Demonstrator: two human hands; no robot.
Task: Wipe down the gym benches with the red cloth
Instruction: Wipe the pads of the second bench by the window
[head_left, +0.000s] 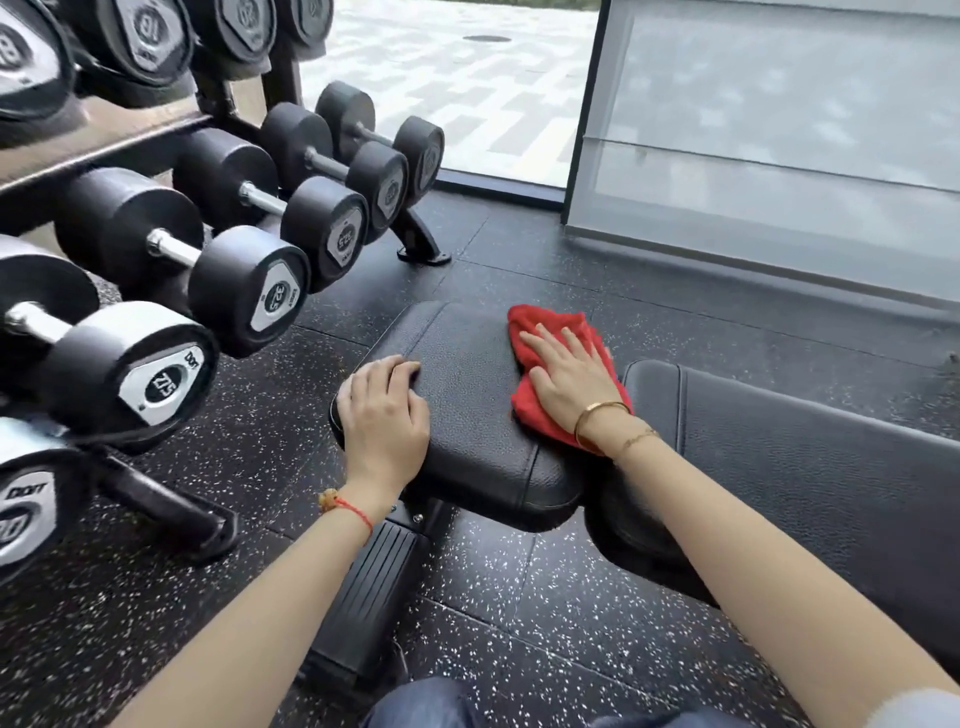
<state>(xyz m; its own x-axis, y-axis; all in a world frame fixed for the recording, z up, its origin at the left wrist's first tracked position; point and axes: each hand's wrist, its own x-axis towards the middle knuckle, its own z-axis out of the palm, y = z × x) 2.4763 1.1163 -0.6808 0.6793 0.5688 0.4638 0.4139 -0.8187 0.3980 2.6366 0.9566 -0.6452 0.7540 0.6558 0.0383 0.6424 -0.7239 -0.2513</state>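
A black padded bench seat (467, 374) lies in front of me, with the longer back pad (810, 467) running off to the right. The red cloth (545, 322) is spread on the seat's right side. My right hand (571, 379) lies flat on the cloth with straight fingers, pressing it onto the pad. My left hand (384, 410) rests on the seat's left edge, its fingers bent over the rim.
A dumbbell rack (171, 249) with several black dumbbells stands close on the left, its foot (421, 244) near the bench. The bench's base foot (363, 597) sits on the speckled rubber floor (519, 623). A glass wall (779, 130) rises behind.
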